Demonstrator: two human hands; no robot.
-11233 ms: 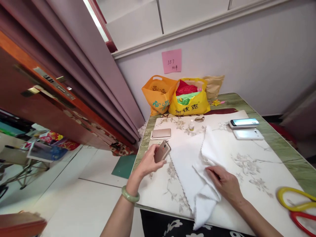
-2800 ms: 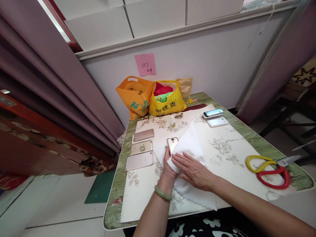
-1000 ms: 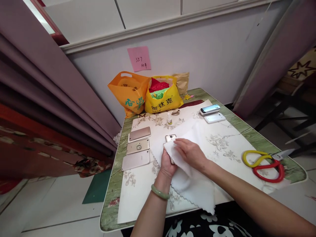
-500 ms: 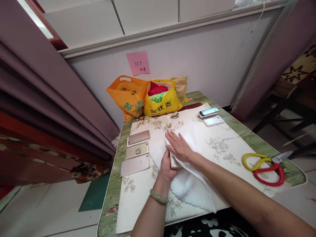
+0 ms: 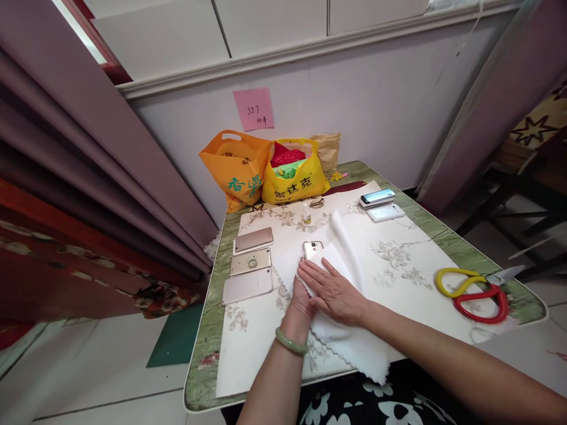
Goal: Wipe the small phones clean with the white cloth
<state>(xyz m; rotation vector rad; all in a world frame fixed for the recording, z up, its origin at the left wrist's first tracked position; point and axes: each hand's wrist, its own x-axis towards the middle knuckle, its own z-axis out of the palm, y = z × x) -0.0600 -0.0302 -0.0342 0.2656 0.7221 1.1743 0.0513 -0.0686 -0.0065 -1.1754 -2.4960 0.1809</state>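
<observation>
A light-coloured smartphone lies in my left hand, its back with the camera facing up and its top end uncovered. My left hand cups the phone from below and the left side; most of those fingers are hidden. Across the phone's lower part rests my right hand, palm down with the fingers stretched out flat over a white cloth. This cloth spreads under and around both hands, and its scalloped corner hangs at the table's front edge. A green bangle circles my left wrist.
Left of my hands lie several phones, including a pink-gold one and a ring-backed one. A small bottle stands beyond, before an orange bag and a yellow bag. More phones and scissors are on the right.
My right hand has slid toward me along the phone, and the cloth has drawn back from its top end. The camera view has shifted slightly.
</observation>
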